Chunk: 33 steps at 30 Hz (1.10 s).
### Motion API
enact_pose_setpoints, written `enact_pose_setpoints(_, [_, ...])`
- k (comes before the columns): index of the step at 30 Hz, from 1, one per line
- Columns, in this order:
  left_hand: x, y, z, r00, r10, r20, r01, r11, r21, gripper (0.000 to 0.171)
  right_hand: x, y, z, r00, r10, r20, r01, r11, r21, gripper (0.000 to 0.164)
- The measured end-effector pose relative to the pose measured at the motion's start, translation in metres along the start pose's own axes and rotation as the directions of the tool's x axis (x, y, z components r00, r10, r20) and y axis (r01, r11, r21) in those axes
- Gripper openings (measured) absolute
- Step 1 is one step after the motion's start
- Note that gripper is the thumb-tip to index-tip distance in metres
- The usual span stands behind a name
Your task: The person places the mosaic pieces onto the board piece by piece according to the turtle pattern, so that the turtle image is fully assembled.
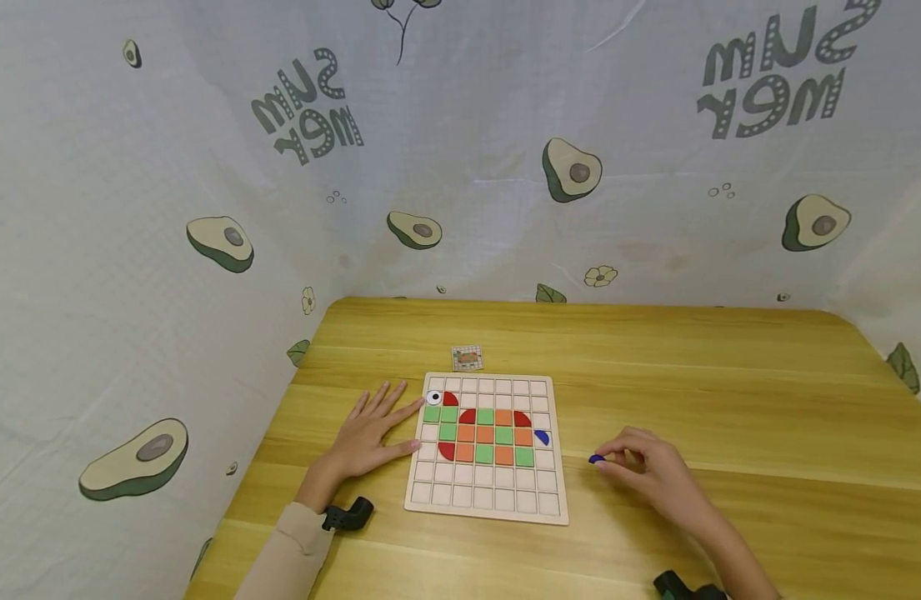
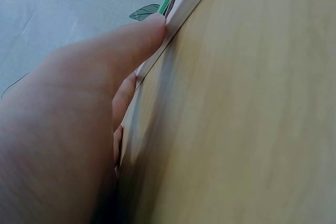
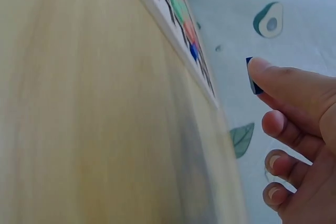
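Observation:
A square wooden grid board point(image 1: 484, 500) lies on the table, holding red, green and orange pieces in its cells. A white round piece with a black dot point(image 1: 433, 398) sits near its top left corner. On the board's right side rests a blue half-round piece point(image 1: 542, 437), set at a slant. My left hand point(image 1: 366, 437) lies with spread fingers at the board's left edge, thumb and index touching it. To the right of the board, my right hand point(image 1: 651, 471) pinches a second blue piece point(image 3: 254, 77) between thumb and index finger, above the table.
A small printed pattern card point(image 1: 467, 358) lies just behind the board. The wooden table point(image 1: 730, 392) extends to the right. A white cloth point(image 1: 475, 167) with avocado prints hangs behind and on the left side.

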State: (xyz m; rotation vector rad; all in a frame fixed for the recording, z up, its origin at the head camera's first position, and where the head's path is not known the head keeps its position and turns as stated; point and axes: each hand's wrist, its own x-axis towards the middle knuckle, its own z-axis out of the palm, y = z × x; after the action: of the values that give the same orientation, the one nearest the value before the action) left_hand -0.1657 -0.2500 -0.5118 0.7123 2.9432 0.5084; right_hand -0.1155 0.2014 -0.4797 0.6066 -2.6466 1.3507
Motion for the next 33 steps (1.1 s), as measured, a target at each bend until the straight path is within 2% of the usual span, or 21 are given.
enact_pose_setpoints(6, [0.000,-0.001,0.001,1.000,0.002,-0.006,-0.002,1.000,-0.002,0.071,0.013,-0.016,0.017,0.999,-0.037,0.018,0.035,0.996,0.088,0.013])
enact_pose_setpoints(13, [0.000,-0.001,0.002,1.000,-0.002,-0.004,0.002,1.000,-0.008,0.071,0.027,-0.037,0.039,0.995,-0.057,0.085,0.045,0.989,0.139,0.007])
enact_pose_setpoints(22, [0.001,-0.001,0.001,1.000,0.014,-0.024,-0.014,1.000,-0.018,0.071,0.043,-0.048,0.074,0.979,-0.139,0.152,0.110,0.977,0.183,0.006])
enact_pose_setpoints(26, [0.000,-0.002,0.001,1.000,0.016,-0.023,-0.017,1.000,-0.015,0.071,0.046,-0.055,0.088,0.978,-0.106,0.177,0.072,0.979,0.191,0.006])
enact_pose_setpoints(33, [0.001,-0.001,0.002,1.000,0.009,-0.016,-0.009,1.000,-0.015,0.071,0.048,-0.067,0.107,0.978,-0.050,0.200,0.023,0.990,0.136,0.005])
